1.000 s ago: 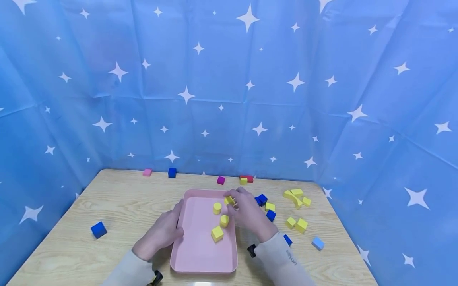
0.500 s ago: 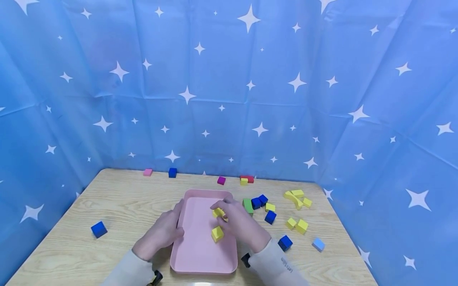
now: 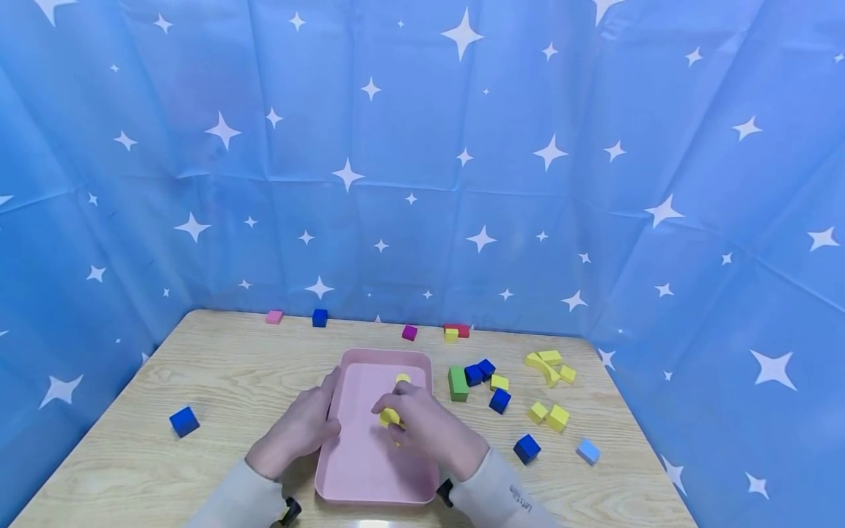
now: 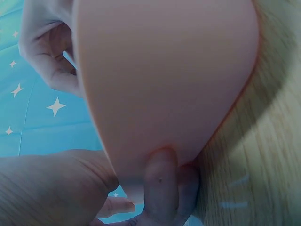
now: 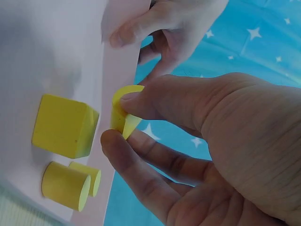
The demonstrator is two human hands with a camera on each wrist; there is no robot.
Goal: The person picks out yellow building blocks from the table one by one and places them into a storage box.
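A pink tray (image 3: 370,469) lies on the wooden table. My left hand (image 3: 300,424) grips its left side, thumb over the rim; in the left wrist view the fingers (image 4: 161,186) press the outside of the tray wall (image 4: 169,80). Above the tray, my right hand (image 3: 432,433) pinches a small yellow block with a curved face (image 5: 120,117) between thumb and fingertips. Inside the tray, the right wrist view has a yellow cube (image 5: 59,125) and two yellow cylinders, a nearer cylinder (image 5: 63,186) and one partly hidden behind it. From the head, my right hand covers most of these.
Right of the tray are a green block (image 3: 458,384), several blue cubes (image 3: 527,449), several yellow blocks (image 3: 557,419) and a light blue block (image 3: 587,452). A blue cube (image 3: 184,422) lies far left. Pink, blue, purple, red and yellow blocks line the back edge before a starry curtain (image 3: 422,147).
My right hand has moved from the tray's upper right corner leftward and toward me, carrying the yellow block. The green block has come into sight. My left hand has kept its grip on the tray.
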